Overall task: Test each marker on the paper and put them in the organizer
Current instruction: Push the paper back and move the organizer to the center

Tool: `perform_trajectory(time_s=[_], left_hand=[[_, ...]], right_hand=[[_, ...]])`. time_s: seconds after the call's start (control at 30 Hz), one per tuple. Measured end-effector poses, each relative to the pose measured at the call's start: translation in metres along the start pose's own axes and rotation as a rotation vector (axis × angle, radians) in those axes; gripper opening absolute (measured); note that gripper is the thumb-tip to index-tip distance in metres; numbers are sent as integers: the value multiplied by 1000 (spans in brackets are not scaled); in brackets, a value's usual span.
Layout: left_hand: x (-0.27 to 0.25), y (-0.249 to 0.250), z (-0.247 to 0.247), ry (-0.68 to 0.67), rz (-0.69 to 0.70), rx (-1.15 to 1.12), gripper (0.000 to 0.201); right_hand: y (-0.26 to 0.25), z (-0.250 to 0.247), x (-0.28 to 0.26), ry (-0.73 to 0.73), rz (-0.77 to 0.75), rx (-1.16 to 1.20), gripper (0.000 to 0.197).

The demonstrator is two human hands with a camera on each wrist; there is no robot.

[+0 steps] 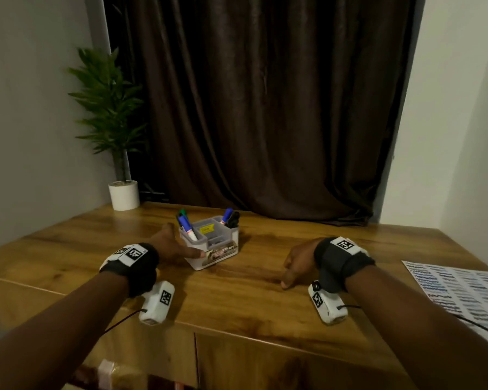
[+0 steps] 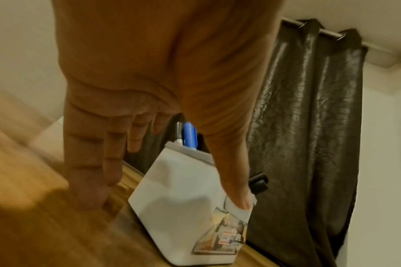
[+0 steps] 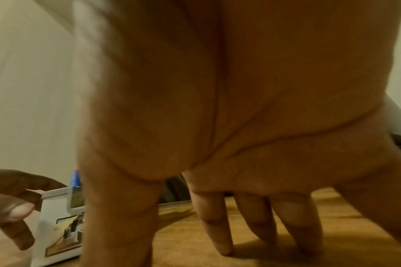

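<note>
The white and grey organizer [image 1: 212, 250] stands mid-table with blue, green and black markers [image 1: 187, 225] upright in its back compartments. My left hand [image 1: 181, 246] lies open against its left side. The thumb [image 2: 238, 195] touches the front corner of the organizer [image 2: 183, 198], and the straight fingers [image 2: 87, 171] point down to the wood beside it. A blue marker [image 2: 190, 135] shows above the rim. My right hand [image 1: 292, 270] is empty, right of the organizer, its fingers [image 3: 215, 225] straight and resting on the table. The test paper [image 1: 462, 294], covered in strokes, lies at the right edge.
A potted plant [image 1: 123, 194] stands at the table's [image 1: 237, 299] back left corner. A dark curtain [image 1: 265, 108] hangs behind the table and walls close in on both sides. The table's front edge runs just below my wrists.
</note>
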State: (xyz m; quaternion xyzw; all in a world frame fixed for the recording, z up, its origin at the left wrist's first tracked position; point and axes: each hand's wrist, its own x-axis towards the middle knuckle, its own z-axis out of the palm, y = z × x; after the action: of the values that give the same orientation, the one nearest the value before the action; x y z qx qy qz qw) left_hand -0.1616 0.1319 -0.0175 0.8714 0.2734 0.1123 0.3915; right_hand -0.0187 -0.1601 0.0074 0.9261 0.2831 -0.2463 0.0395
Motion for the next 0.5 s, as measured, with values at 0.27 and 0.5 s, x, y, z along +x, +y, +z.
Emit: perform_trajectory(time_s=[0.27, 0.5], left_hand=[[56, 24, 24, -148, 74, -63, 31], [112, 76, 52, -256, 81, -75, 27]], right_hand=[[8, 2, 21, -15, 20, 36, 89], [6, -4, 29, -79, 21, 39, 90]])
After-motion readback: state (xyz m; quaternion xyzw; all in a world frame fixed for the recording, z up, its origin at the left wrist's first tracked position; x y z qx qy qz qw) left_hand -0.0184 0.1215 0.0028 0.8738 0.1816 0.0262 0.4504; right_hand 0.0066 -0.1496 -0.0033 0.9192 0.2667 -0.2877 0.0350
